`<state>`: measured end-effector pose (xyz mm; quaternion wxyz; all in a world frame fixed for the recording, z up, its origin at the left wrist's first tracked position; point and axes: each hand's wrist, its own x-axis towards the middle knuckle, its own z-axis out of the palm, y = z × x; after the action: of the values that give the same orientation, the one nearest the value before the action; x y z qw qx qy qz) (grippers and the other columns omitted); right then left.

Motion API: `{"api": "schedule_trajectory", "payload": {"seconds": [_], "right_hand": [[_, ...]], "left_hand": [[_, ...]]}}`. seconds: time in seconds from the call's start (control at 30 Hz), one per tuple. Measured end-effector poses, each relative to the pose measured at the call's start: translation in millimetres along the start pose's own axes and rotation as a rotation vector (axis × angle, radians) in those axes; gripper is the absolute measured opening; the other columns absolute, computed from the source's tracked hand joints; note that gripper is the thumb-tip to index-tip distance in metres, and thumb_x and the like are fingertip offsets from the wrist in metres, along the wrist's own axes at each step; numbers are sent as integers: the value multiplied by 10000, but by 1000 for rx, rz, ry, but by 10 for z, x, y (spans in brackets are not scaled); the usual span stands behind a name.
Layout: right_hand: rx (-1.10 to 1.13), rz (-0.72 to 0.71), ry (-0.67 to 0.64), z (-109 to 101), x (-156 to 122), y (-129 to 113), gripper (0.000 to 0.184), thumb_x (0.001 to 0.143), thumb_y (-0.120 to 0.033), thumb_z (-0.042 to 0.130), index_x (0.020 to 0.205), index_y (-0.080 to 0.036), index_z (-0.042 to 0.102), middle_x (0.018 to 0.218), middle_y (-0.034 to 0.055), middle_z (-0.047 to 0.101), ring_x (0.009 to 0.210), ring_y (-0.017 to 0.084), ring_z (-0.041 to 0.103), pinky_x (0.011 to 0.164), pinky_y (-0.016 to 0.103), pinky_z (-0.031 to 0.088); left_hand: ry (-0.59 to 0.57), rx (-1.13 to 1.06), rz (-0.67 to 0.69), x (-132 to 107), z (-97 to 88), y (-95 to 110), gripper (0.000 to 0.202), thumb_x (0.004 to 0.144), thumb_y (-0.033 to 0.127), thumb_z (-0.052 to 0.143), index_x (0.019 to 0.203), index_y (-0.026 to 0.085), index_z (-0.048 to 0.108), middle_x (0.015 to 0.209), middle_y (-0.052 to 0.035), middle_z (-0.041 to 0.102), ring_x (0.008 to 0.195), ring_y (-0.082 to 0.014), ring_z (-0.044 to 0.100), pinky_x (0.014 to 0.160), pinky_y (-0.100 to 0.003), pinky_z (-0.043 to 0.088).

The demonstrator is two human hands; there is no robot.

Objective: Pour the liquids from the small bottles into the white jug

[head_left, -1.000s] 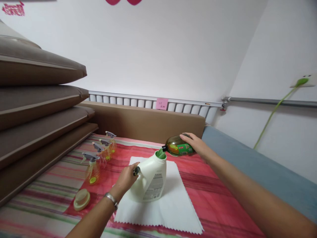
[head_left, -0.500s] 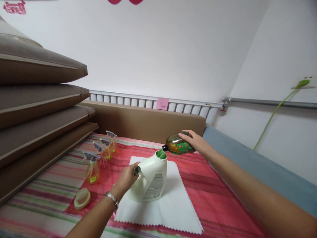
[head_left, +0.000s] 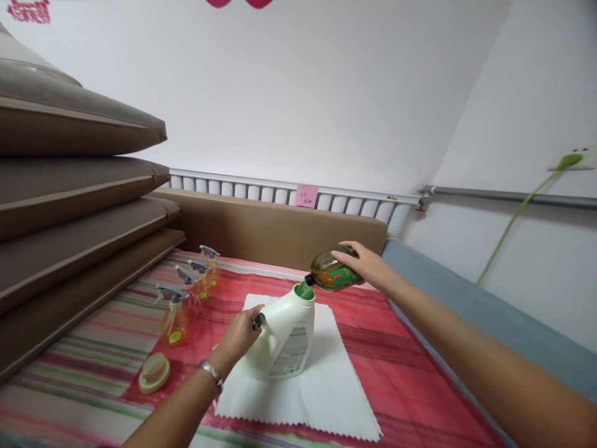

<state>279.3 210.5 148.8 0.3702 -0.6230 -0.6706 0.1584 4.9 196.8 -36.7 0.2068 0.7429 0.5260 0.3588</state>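
A pale green plastic detergent jug [head_left: 284,333] with a grey label stands upright on a white cloth [head_left: 336,398]. My left hand [head_left: 242,333] is closed around its handle at the left; a small dark object shows by the fingers, its kind unclear. My right hand [head_left: 366,264] grips a see-through bottle [head_left: 329,270] with a green label and amber liquid inside. The bottle lies tilted almost level, its black neck at the jug's open green mouth [head_left: 305,291]. Whether liquid is flowing out cannot be made out.
Several spray bottles [head_left: 175,320] with grey heads stand at the left, yellow liquid in them. Nearer lies a pale round cap [head_left: 154,373]. Stacked brown cushions [head_left: 84,180] rise at the left. A brown padded board [head_left: 261,227] and a radiator [head_left: 233,186] line the back.
The bottle and my right hand have shifted very slightly left, the bottle tipping a little more. My left hand and the jug have stayed in place.
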Motion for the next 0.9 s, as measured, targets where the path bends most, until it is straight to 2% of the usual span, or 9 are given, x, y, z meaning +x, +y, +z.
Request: {"api": "schedule_trajectory", "payload": {"seconds": [0.13, 0.2, 0.27, 0.57, 0.77, 0.9], "right_hand": [[-124, -72, -5, -10, -12, -80, 603, 735, -586, 554, 1198, -203, 509, 1197, 125, 576, 1025, 301, 561, 677, 341, 530], [-196, -114, -10, -18, -16, -129, 598, 745, -580, 542, 1198, -192, 510, 1177, 123, 593, 1062, 302, 543, 813, 384, 486], [-265, -151, -21, -25, -16, -184, 603, 742, -586, 537, 1200, -196, 506, 1177, 119, 595, 1063, 305, 543, 874, 410, 446], [-560, -397, -89, 42, -96, -530, 617, 714, -611, 538, 1204, -240, 487, 1135, 101, 586, 987, 305, 557, 803, 442, 451], [-698, -608, -149, 150, -232, -755, 620, 672, -528, 611, 1221, -269, 484, 1182, 74, 567, 1000, 311, 523, 741, 426, 460], [-767, -760, -195, 190, -274, -805, 611, 675, -466, 631, 1231, -260, 485, 1222, 81, 547, 1001, 307, 516, 732, 416, 476]], "left_hand": [[-1, -6, 11, -6, 0, -9, 416, 631, 16, 485, 974, 196, 637, 838, -33, 710, 800, -179, 639, 669, -213, 404], [1, -9, 20, -11, -1, -10, 413, 630, 17, 479, 966, 199, 634, 832, -30, 708, 790, -178, 638, 661, -216, 400], [4, -14, 28, -17, -2, -11, 404, 633, 20, 473, 957, 200, 633, 824, -30, 705, 782, -178, 637, 655, -217, 397], [18, -23, 45, -13, 11, -28, 390, 640, 21, 449, 925, 215, 633, 790, -26, 699, 757, -182, 642, 626, -221, 382], [17, -32, 30, -16, 5, -20, 426, 643, 29, 468, 983, 224, 635, 825, -37, 711, 778, -194, 648, 636, -228, 385], [15, -53, 10, -21, -6, -8, 452, 632, 15, 477, 996, 223, 645, 839, -39, 715, 794, -196, 646, 653, -232, 387]]}}
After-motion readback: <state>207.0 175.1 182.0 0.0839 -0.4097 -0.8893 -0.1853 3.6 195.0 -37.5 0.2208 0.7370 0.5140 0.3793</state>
